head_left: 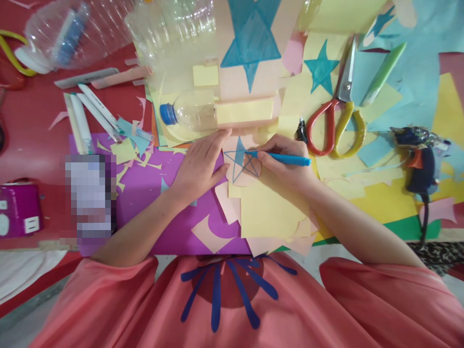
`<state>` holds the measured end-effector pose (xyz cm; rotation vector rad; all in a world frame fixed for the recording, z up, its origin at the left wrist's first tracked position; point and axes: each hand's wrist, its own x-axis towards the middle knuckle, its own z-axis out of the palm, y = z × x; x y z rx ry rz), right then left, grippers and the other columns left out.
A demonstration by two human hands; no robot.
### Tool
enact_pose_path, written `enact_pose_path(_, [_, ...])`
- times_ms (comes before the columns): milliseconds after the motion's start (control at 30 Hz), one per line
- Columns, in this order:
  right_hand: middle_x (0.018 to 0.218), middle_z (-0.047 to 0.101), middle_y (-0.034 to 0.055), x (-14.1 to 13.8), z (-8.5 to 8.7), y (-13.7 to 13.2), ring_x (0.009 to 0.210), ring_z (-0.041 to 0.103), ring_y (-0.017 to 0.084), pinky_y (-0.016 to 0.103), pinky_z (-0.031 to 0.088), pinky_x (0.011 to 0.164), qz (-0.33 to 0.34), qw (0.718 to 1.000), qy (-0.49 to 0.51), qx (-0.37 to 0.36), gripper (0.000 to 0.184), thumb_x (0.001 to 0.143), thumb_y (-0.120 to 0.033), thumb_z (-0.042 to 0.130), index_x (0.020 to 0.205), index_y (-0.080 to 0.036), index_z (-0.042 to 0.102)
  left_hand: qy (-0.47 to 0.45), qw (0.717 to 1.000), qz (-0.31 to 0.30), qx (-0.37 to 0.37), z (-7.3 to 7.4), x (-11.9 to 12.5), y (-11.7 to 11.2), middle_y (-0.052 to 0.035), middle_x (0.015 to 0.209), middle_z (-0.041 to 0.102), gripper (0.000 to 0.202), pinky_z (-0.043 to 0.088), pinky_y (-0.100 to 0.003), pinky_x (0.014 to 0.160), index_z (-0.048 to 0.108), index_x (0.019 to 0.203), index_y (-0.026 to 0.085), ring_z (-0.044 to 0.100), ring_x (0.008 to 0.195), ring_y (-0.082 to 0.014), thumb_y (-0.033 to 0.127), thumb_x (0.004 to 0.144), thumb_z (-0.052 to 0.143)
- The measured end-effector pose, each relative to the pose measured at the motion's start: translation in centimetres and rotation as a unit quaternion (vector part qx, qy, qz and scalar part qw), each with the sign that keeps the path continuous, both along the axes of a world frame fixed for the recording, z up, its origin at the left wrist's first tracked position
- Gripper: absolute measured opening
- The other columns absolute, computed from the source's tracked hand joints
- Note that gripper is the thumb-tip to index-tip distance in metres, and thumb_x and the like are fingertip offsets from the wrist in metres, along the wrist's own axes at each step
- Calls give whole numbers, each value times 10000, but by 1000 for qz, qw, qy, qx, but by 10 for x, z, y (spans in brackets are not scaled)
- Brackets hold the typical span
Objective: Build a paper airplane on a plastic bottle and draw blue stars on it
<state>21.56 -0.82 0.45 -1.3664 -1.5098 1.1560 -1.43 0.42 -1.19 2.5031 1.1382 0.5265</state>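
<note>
A blue marker (290, 159) is held in my right hand (286, 157), its tip on a star outline (246, 164) drawn in blue on a pale pink piece of paper (237, 178). The star's top point is coloured in and the rest is mostly outline. My left hand (203, 164) lies flat at the left edge of that paper, fingers stretched out. Just beyond both hands lies a small clear bottle (197, 113) with a blue cap and a pale yellow paper strip. Farther back is a pink sheet with large blue stars (250, 43).
Scissors (340, 101) with red and yellow handles lie at the right, near a glue gun (420, 159). Several markers (96, 108) and paper scraps are at the left, above a pixelated object (90, 198). Large plastic bottles (79, 34) lie at the back.
</note>
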Motion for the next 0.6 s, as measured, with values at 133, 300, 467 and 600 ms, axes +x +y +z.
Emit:
enact_pose_path(133, [632, 657, 4, -1, 2, 0, 617, 620, 134, 256, 473, 558, 12, 1000, -8, 20, 136, 772, -235, 642, 651, -198, 594, 1, 1000, 3, -6, -1, -1, 0, -151, 1490, 479, 591, 425, -439, 1109, 234, 1506, 195, 489, 1363, -278, 344, 980, 456])
enact_pose_path(300, [541, 546, -33, -1, 5, -1, 518, 472, 82, 233, 395, 509, 35, 999, -3, -18, 198, 752, -262, 639, 596, -195, 537, -4, 1000, 4, -18, 0, 0, 0, -149, 1498, 474, 581, 422, -441, 1114, 241, 1511, 210, 480, 1376, -278, 367, 989, 444])
enact_pose_path(467, [557, 542, -17, -1, 8, -4, 557, 472, 92, 243, 379, 516, 59, 997, -4, -42, 243, 764, -331, 650, 594, -183, 559, -4, 1000, 10, -28, 0, 1, 0, -151, 1510, 463, 578, 409, -450, 1127, 256, 1504, 214, 473, 1384, -282, 414, 994, 441])
enact_pose_path(600, [578, 581, -2, 0, 8, -4, 573, 510, 106, 243, 378, 503, 63, 997, 4, -44, 265, 769, -373, 670, 602, -184, 589, -2, 1000, 9, -25, 0, 1, 1, -146, 1499, 477, 569, 420, -447, 1119, 259, 1496, 207, 481, 1376, -277, 390, 990, 443])
